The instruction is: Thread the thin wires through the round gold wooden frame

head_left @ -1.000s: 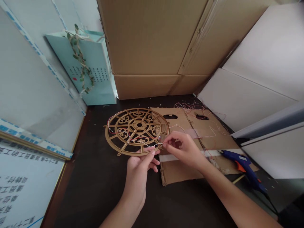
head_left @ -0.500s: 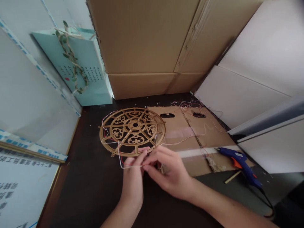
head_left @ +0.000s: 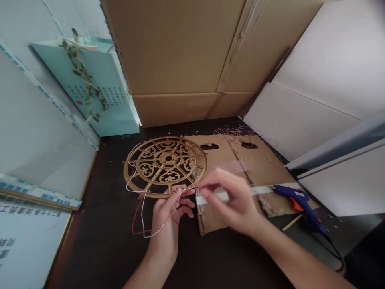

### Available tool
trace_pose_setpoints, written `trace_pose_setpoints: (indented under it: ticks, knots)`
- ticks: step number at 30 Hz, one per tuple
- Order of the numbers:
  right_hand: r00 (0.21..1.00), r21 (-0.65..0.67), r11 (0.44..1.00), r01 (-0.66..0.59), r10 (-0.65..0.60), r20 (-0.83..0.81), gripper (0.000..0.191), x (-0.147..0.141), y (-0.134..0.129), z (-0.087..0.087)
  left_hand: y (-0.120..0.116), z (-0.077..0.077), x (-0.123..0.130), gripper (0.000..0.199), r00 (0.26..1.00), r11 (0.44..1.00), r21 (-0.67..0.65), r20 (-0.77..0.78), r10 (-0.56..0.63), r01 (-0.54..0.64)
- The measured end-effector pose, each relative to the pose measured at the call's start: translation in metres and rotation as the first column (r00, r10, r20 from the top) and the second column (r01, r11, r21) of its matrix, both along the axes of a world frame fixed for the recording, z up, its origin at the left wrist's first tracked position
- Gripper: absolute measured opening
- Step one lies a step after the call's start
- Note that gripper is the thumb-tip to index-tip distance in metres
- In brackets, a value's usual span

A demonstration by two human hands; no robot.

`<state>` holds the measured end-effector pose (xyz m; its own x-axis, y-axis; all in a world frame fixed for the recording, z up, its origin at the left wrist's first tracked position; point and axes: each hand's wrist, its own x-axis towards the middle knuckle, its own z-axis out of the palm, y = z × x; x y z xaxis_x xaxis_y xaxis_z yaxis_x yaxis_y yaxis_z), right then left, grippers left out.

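Observation:
A round gold lattice frame (head_left: 169, 176) with scroll-shaped cutouts lies partly over the brown cardboard. At its front rim my left hand (head_left: 168, 212) is closed, thumb and forefinger against the edge, other fingers curled. Thin red and white wires (head_left: 142, 218) run along the frame's left side, loop down in front of it, and cross my left wrist and thumb. To the right of that rim, my right hand (head_left: 231, 196) is closed in a pinch on these wires. Its fingertips are slightly blurred.
Flat cardboard (head_left: 267, 166) spreads to the right, with tangled thin wires (head_left: 234, 132) at its back. A blue glue gun (head_left: 297, 196) lies at its right edge beside a glue stick (head_left: 291, 222). A mint-green paper bag (head_left: 112, 108) stands back left; a large cardboard panel (head_left: 180, 48) rises behind.
My right hand has moved right and slightly up, away from my left fingers. The wire loop now hangs lower and wider across my left wrist. The view has shifted slightly.

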<state>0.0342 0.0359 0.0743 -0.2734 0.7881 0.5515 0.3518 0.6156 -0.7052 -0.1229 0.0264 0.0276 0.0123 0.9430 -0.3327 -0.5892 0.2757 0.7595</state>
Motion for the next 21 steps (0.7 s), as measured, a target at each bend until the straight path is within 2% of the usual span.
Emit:
trace_pose_setpoints:
  ticks: [2,3,8,13,17,21]
  knots:
    - [0.983,0.037,0.994,0.1,-0.105,0.151,0.005,0.02,0.013,0.001,0.002,-0.001,0.0,0.035,1.0,1.0,0.013,-0.02,-0.016,0.016]
    - [0.968,0.04,0.993,0.107,-0.114,0.224,0.002,0.028,0.018,0.0,0.003,-0.001,0.001,0.036,0.999,1.0,0.013,-0.033,-0.015,0.015]
    - [0.893,0.031,0.999,0.03,-0.041,0.448,0.017,0.039,0.029,-0.016,0.003,-0.002,0.0,0.038,0.999,1.0,0.016,-0.036,0.007,-0.007]
    - [0.864,0.116,0.993,0.021,-0.076,0.498,0.006,0.03,0.031,-0.03,0.002,-0.003,0.0,0.038,1.0,1.0,0.011,-0.029,0.011,-0.011]
    - [0.868,0.151,0.988,-0.013,-0.064,0.493,0.011,0.031,0.033,-0.034,0.002,-0.003,0.0,0.039,1.0,1.0,0.017,-0.022,0.007,-0.006]
    - [0.871,0.134,0.99,-0.033,-0.037,0.489,0.014,0.033,0.034,-0.032,0.003,0.0,0.001,0.037,1.0,1.0,-0.008,-0.029,0.004,-0.004]
